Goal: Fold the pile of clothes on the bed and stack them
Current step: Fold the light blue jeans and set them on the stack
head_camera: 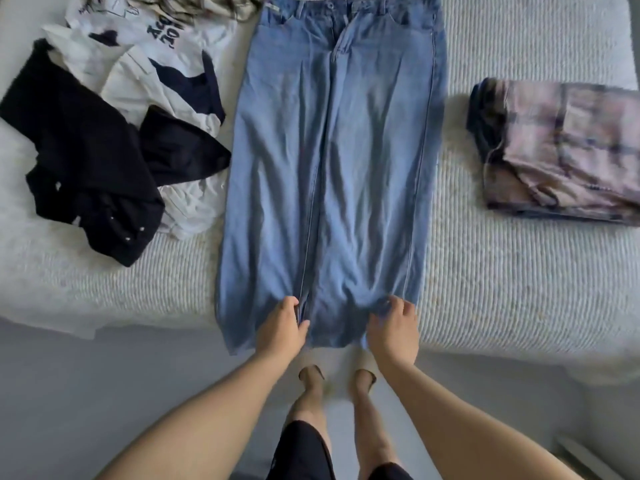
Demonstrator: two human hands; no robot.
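At the near edge of the bed (502,292), the person's left hand (281,327) rests on the hem of a long denim skirt (332,188), its thumb and fingers closing on the cloth beside the centre seam. Just to its right, the right hand (394,329) lies on the same hem near the side seam, fingers bent and gathering a small ridge of fabric; whether it truly pinches or only presses cannot be told for certain, though the bunched cloth suggests a hold. Both hands sit at the hem, probably because that is the end to lift when folding the skirt up toward its waistband.

Beyond the hands the skirt stretches flat and straight away from the person, waistband at the far end, laid out smooth so that a fold will fall square.

Far to the left of the left hand lies the unfolded pile: a black garment (86,161) sprawled over white clothes (152,74) with dark print. Far to the right of the right hand sits a folded plaid garment (568,150) on something dark, seemingly the start of the stack, kept well apart from the skirt.
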